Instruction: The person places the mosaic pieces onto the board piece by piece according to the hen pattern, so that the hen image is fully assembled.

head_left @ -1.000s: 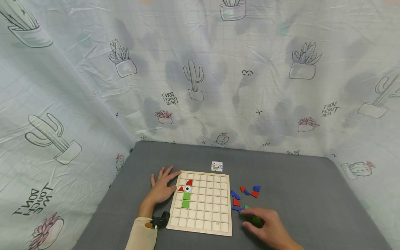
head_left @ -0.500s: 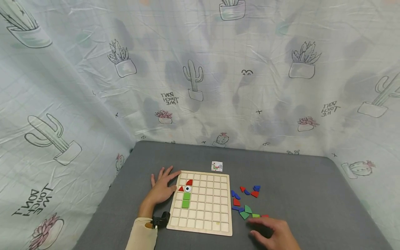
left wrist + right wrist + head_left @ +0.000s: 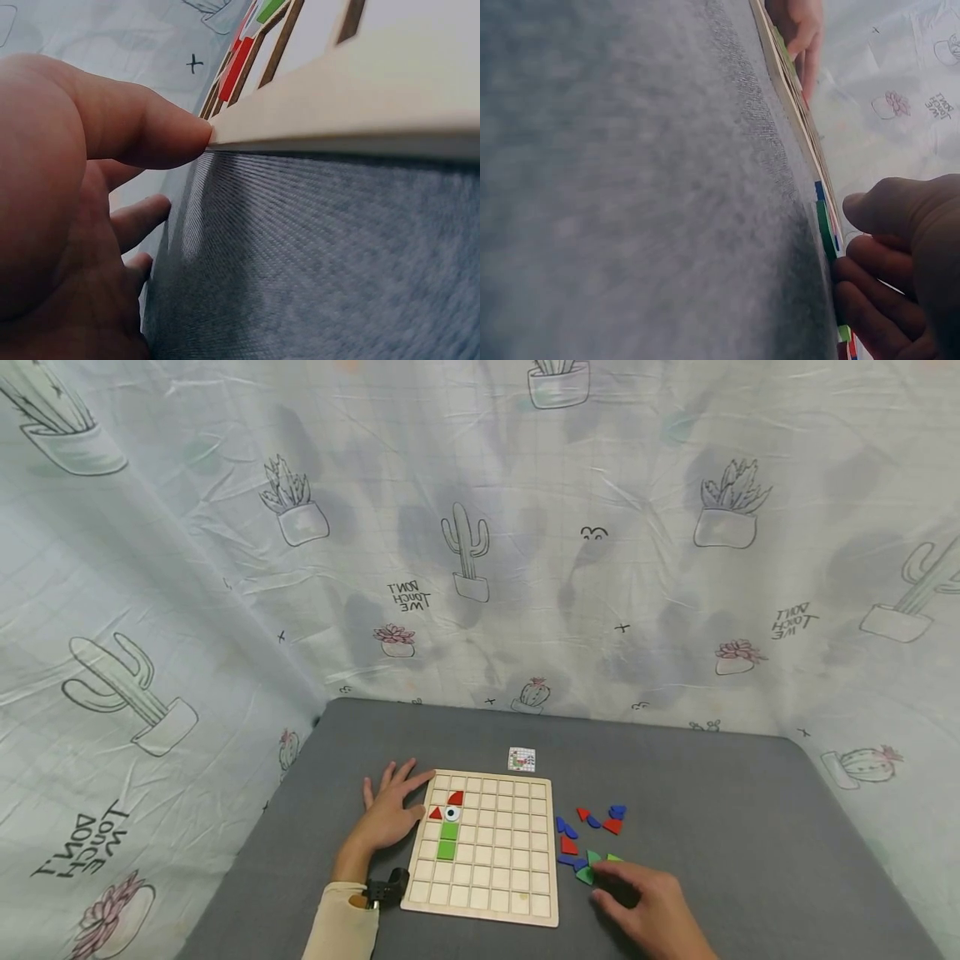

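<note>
My left hand (image 3: 390,814) rests at the left edge of a wooden grid board (image 3: 517,914), fingers spread. In the left wrist view its thumb (image 3: 172,135) touches the board's side. Set in the grid are a red triangle (image 3: 436,813), a red curved piece (image 3: 456,797), a white eye piece (image 3: 452,813) and two green squares (image 3: 448,831). My right hand (image 3: 652,902) hovers low over loose pieces beside the board, thumb and fingers apart. Its fingertips are close to a dark green piece (image 3: 826,229); a light green piece (image 3: 614,858) shows partly behind the hand.
Right of the board lie several loose blue pieces (image 3: 617,812) and red pieces (image 3: 569,845). A small picture card (image 3: 522,759) lies beyond the board on the grey table (image 3: 675,777). A cactus-print curtain (image 3: 525,568) surrounds the table.
My right hand drew back toward me, uncovering the green pieces, then moved forward over them again. My left hand and the board have stayed put.
</note>
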Available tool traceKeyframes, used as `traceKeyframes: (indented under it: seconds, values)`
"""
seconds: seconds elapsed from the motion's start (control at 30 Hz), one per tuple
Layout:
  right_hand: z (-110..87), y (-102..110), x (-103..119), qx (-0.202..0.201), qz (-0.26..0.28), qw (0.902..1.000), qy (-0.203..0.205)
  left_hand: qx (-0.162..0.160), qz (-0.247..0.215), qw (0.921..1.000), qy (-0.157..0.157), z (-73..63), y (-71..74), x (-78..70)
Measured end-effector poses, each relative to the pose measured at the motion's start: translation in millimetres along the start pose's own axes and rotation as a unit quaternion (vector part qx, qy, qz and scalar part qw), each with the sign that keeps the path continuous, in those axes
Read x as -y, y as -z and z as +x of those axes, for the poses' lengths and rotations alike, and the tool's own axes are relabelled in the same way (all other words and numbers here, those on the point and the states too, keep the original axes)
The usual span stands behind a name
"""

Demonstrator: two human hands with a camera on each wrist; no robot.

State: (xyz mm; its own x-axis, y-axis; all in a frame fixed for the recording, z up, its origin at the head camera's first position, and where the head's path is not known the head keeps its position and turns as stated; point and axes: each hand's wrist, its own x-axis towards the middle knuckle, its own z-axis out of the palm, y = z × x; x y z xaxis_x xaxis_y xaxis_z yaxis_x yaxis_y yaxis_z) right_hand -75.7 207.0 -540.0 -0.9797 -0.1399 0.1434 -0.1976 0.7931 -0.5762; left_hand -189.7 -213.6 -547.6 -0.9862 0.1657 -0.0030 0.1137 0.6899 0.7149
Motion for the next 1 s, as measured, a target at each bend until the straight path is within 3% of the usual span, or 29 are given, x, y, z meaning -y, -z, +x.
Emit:
traceKeyframes:
  seconds: [0.07,0.17,0.4,0.57,0.87,1.0]
  values:
    - [2.5,-1.8,2.9,0.004,0.007,0.9997,-0.023,0.001,-0.001,1.0000,0.000,0.0,-0.1,0.2]
    - [5.7,-4.8,4.9,-0.002,0.020,0.9997,-0.016,0.000,-0.002,1.0000,0.000,0.3,-0.1,0.2]
    - [8.9,-14.2,2.3,-0.032,0.031,0.9956,0.083,-0.003,0.002,1.0000,0.000,1.0,-1.0,0.0]
    - [8.1,-17.7,0.4,-0.026,0.038,0.9902,0.132,-0.003,0.002,1.0000,-0.002,0.9,-1.5,0.1]
    - [5.2,-11.2,4.0,-0.015,-0.013,0.9958,0.089,-0.002,-0.002,1.0000,-0.005,1.4,-1.4,1.2]
    - [4.7,-10.8,2.2,-0.010,-0.012,0.9965,0.082,-0.002,0.000,1.0000,-0.005,0.8,-1.7,2.0]
